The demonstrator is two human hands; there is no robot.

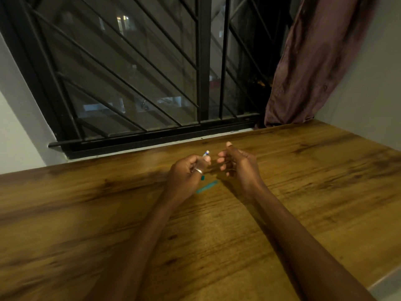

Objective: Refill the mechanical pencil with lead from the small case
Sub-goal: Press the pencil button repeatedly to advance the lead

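- Left hand (pixel 186 173) clamps the slim teal mechanical pencil (pixel 205 153), tip raised.
- Right hand (pixel 237 162) curls loosely; contents unclear.
- Teal strip (pixel 207 187), possibly the case, lies mid wooden desk (pixel 303 192).
- Loading looks unfinished.

Left hand (pixel 187 173) grips the pencil (pixel 206 153) over the wooden table (pixel 86 213) — right hand (pixel 237 164) half-curled beside it; teal case (pixel 207 187) below.

No legible text, labels or numbers anywhere.

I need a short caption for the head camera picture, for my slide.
Left hand grips a mechanical pencil above a wooden table; right hand curled beside it, teal piece below.
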